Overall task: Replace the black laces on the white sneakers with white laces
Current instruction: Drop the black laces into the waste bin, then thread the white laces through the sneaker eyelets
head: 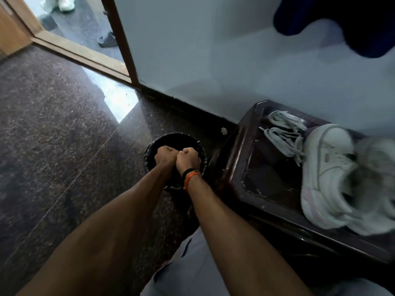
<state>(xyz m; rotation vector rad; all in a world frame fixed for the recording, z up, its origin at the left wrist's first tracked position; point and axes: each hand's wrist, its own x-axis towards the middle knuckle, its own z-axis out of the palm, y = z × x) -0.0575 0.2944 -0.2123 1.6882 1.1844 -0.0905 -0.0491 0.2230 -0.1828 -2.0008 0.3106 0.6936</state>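
A dark speckled stone floor [53, 124] fills the left and middle of the head view, with a pale wall [213, 50] running along its far side and an open doorway [74, 28] at the far left. A patch of light lies on the floor just near the doorway's threshold. Something dark blue [342, 24] hangs blurred at the top right.

A black bin [149, 154] lined with a dark bag stands on the floor close to the wall, in the middle of the view. Both bare arms reach out over it. The left hand [165, 155] and the right hand [188, 158] are held side by side above the bin's opening, knuckles touching, each with its fingers curled into a fist. Whether either fist has anything inside it cannot be told, since only the backs of the hands show. An orange band and a black band [190, 176] circle the right wrist.

To the right of the bin stands a low dark wooden table [241, 167] with a glass top. On its far part lie two bundles of white laces [284, 133], loosely folded, one just beside the other. On the right of the table sit the white sneakers [327, 167], the nearer-right one heavily blurred; the laces' ends reach up to the left shoe's toe.

A grey trouser leg [192, 270] shows at the near edge.
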